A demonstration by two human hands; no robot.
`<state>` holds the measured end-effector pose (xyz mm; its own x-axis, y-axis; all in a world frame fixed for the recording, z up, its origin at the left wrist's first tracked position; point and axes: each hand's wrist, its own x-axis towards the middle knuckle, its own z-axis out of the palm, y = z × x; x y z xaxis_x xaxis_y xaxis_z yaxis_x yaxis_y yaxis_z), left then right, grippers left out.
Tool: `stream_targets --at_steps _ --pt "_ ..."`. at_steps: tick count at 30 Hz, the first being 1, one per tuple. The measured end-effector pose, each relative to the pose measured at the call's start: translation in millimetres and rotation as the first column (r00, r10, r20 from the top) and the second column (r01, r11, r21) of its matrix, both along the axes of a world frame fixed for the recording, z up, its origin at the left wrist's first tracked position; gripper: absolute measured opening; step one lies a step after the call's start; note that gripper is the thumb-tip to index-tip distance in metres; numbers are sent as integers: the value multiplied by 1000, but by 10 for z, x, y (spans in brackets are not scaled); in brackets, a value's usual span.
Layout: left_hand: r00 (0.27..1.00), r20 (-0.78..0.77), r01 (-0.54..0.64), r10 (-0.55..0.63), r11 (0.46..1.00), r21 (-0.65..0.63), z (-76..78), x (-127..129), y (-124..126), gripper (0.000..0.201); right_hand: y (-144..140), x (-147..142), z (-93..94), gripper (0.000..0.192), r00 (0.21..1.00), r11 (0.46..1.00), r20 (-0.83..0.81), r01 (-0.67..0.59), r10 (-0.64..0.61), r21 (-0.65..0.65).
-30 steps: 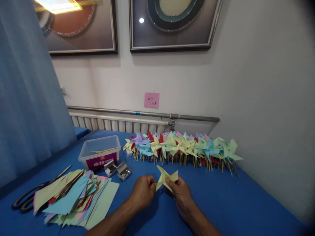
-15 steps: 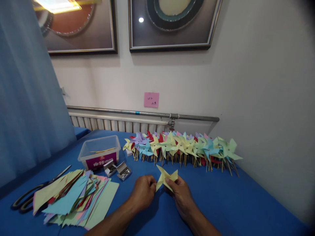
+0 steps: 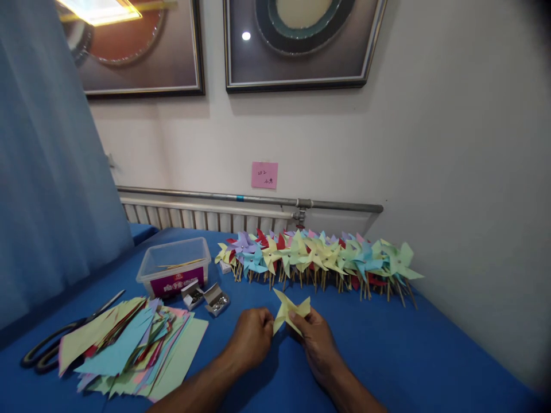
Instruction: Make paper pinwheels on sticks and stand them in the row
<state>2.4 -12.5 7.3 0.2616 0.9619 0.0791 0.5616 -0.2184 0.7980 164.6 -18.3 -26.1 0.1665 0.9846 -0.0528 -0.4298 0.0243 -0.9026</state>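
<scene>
A pale yellow paper pinwheel [image 3: 282, 312] is held above the blue table. My right hand [image 3: 316, 338] grips it from the right, thumb pressed on its middle and the other fingers behind it. My left hand [image 3: 253, 332] is closed at the pinwheel's lower left blade, its fingertips curled inward against or right beside the paper. Whatever those fingers pinch is hidden. To the left of this hand stand two small open boxes of metal pins, one box [image 3: 217, 301] nearer and another box [image 3: 191, 295] behind it.
A row of finished pinwheels [image 3: 318, 255] on sticks lies along the back. At left are a stack of coloured paper [image 3: 129, 350], scissors [image 3: 55, 344] and a clear plastic tub [image 3: 172, 278] with thin sticks [image 3: 183, 264]. A radiator [image 3: 206, 217] and pipe run along the wall.
</scene>
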Motion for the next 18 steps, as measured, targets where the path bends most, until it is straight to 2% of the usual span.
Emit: stream_targets --at_steps 6,18 --pt "1000 -24 -5 6 999 39 -3 12 -12 24 21 17 -45 41 1000 1000 9 8 -8 13" --pt "1000 -29 0 1 1000 17 12 36 -34 22 42 54 -100 41 999 1000 48 1 -2 29"
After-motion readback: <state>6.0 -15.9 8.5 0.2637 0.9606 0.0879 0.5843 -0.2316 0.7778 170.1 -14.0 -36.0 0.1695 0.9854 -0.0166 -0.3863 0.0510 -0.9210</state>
